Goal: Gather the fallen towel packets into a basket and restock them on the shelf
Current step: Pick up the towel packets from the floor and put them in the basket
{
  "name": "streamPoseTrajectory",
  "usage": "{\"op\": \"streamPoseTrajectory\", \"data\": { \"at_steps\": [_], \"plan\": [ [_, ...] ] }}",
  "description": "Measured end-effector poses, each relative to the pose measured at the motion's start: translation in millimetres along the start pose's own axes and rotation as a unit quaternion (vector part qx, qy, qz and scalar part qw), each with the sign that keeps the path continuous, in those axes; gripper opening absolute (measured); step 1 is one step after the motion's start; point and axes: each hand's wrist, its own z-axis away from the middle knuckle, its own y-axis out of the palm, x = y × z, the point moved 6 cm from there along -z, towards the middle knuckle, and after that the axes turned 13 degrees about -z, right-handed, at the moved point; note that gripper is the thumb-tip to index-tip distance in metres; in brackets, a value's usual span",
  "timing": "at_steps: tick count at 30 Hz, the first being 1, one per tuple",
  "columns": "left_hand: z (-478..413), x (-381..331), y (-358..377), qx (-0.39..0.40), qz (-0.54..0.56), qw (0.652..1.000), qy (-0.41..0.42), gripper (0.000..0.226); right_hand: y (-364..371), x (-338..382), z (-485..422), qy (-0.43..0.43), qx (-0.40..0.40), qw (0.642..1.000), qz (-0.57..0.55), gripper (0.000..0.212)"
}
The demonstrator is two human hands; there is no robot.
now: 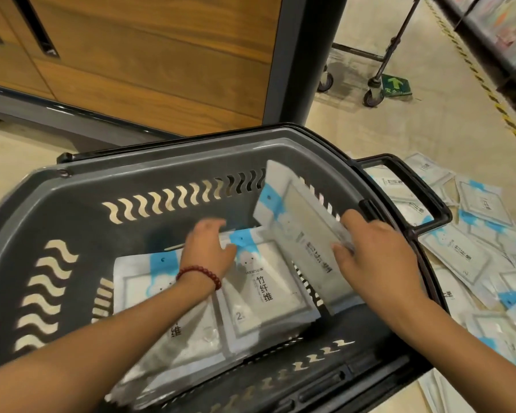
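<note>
Basket (161, 162) of grey slotted plastic holds several towel packets (259, 290), lying flat and overlapping on its bottom. My left hand (206, 248) rests on them, fingers loosely spread and gripping nothing. My right hand (376, 257) pinches a tilted packet (298, 216) by its lower end, leaning inside the basket's right wall. Fallen packets (459, 251) lie strewn on the floor just beside the basket, to its right. Trolley wheels (373, 90) stand beyond, and a wooden cabinet (131, 55) rises behind.

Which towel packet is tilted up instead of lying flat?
The packet in the right hand, slanting over the basket's right side. The other packets, under the left hand and on the floor, lie flat.
</note>
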Motion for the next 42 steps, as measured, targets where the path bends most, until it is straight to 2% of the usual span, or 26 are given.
{"op": "streamPoseTrajectory", "data": {
  "at_steps": [2, 4, 5, 8, 11, 13, 15, 17, 19, 21, 23, 24, 31, 33, 36, 39, 42],
  "plan": [
    [-10.5, -19.2, -54.9, -0.155, -0.008, 0.982, 0.104, 0.038, 12.1, 2.7, -8.5, 0.032, 0.048, 0.997, -0.044, 0.023],
    [-23.6, -30.8, -94.1, -0.26, -0.038, 0.95, 0.17, 0.034, 26.7, 0.9, -19.4, 0.1, 0.076, 0.981, -0.149, 0.019],
    [-33.6, -32.7, -104.2, -0.272, -0.071, 0.943, 0.176, 0.036, 35.8, -0.2, -24.1, 0.142, 0.088, 0.965, -0.202, 0.018],
    [-68.6, -29.9, -106.2, -0.209, -0.217, 0.942, 0.147, 0.051, 67.3, -10.9, -32.4, 0.251, 0.124, 0.92, -0.275, 0.016],
    [-80.5, -28.7, -100.6, -0.218, -0.278, 0.925, 0.14, 0.05, 89.4, -23.3, -30.3, 0.283, 0.185, 0.926, -0.166, 0.013],
    [-82.0, -29.3, -101.3, -0.251, -0.26, 0.923, 0.131, 0.046, 103.1, -20.7, -28.7, 0.229, 0.258, 0.939, -0.008, 0.027],
    [-82.7, -29.3, -99.9, -0.271, -0.254, 0.919, 0.131, 0.043, 122.9, -7.1, -25.9, 0.133, 0.315, 0.931, 0.131, 0.05],
    [-84.8, -27.7, -98.1, -0.277, -0.256, 0.917, 0.133, 0.044, 150.2, 20.1, -22.7, -0.003, 0.357, 0.921, 0.156, 0.05],
    [-85.4, -26.2, -96.8, -0.289, -0.261, 0.912, 0.133, 0.045, 178.1, 49.4, -13.1, -0.144, 0.413, 0.889, 0.131, 0.051],
    [-85.9, -26.2, -95.3, -0.292, -0.267, 0.909, 0.13, 0.046, 203.7, 67.9, -1.9, -0.254, 0.462, 0.836, 0.152, 0.067],
    [-87.0, -25.7, -94.1, -0.287, -0.27, 0.91, 0.129, 0.046, 221.9, 78.7, 5.1, -0.319, 0.485, 0.79, 0.197, 0.078],
    [-87.4, -25.5, -93.8, -0.286, -0.27, 0.91, 0.13, 0.046, 227.5, 81.4, 5.8, -0.331, 0.489, 0.778, 0.212, 0.08],
    [-91.1, -20.4, -90.1, -0.287, -0.276, 0.908, 0.131, 0.044, 233.6, 64.7, -7.4, -0.274, 0.494, 0.795, 0.221, 0.078],
    [-91.6, -19.5, -87.7, -0.285, -0.28, 0.907, 0.131, 0.043, 236.6, 58.0, -5.4, -0.266, 0.51, 0.791, 0.206, 0.079],
    [-93.4, -18.3, -86.7, -0.274, -0.277, 0.912, 0.129, 0.044, 231.7, 54.7, -7.3, -0.236, 0.533, 0.797, 0.16, 0.071],
    [-93.0, -15.6, -86.8, -0.239, -0.271, 0.923, 0.132, 0.046, 204.7, 50.8, -13.3, -0.174, 0.525, 0.824, 0.125, 0.057],
    [-89.7, -13.4, -91.4, -0.18, -0.252, 0.942, 0.127, 0.051, 157.1, 38.0, -11.2, -0.129, 0.474, 0.864, 0.112, 0.042]
  ]
}}
